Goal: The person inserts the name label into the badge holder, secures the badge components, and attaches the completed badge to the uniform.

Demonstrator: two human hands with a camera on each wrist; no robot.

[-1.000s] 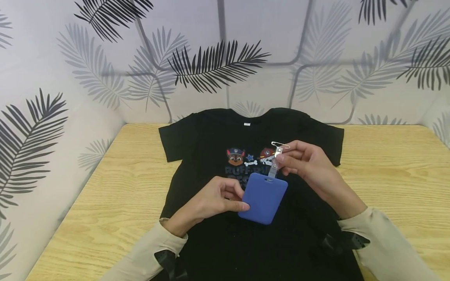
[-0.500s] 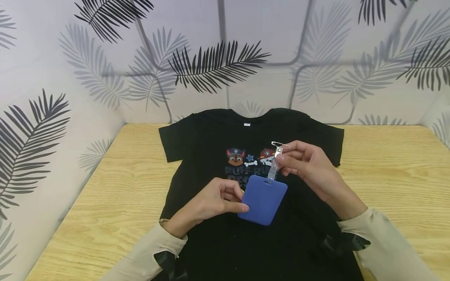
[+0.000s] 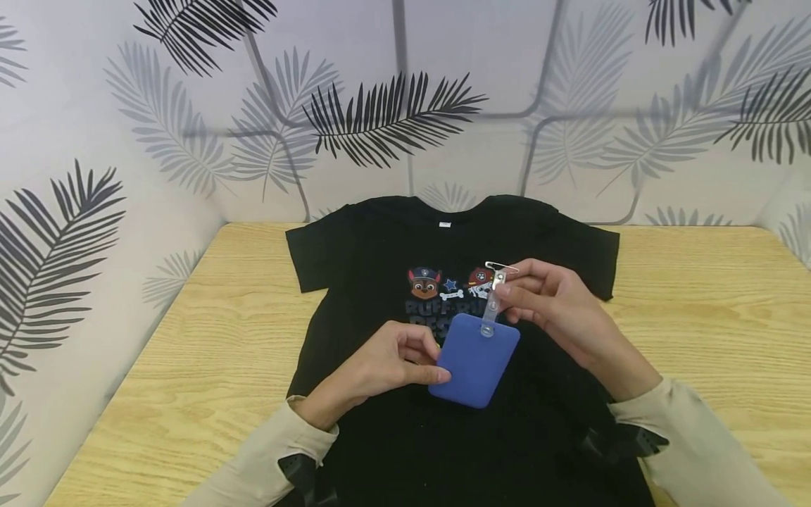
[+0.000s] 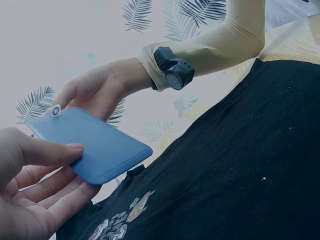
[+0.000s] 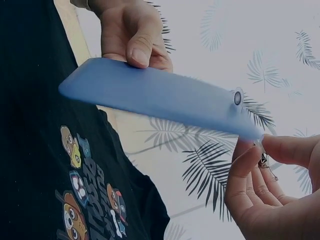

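A blue badge holder is held up over the black T-shirt, its plain face toward the head camera. My left hand pinches its lower left edge, thumb in front and fingers behind. With thumb and fingertips my right hand grips a badge clip, which has a clear strap and a silver safety pin on top. The strap's snap button lies over the front of the holder at its top edge. In the left wrist view, that snap shows at the holder's far corner.
The T-shirt lies spread on a wood-grain table, with cartoon dog heads and lettering on its chest. Behind the table's back edge hangs a pale cloth printed with leaves. Black wrist cameras sit at both sleeves.
The strap's snapped end now shows in front of the holder's top slot, where earlier the slot was visible. My right hand and the clip have shifted slightly down. My left hand keeps its pinch.
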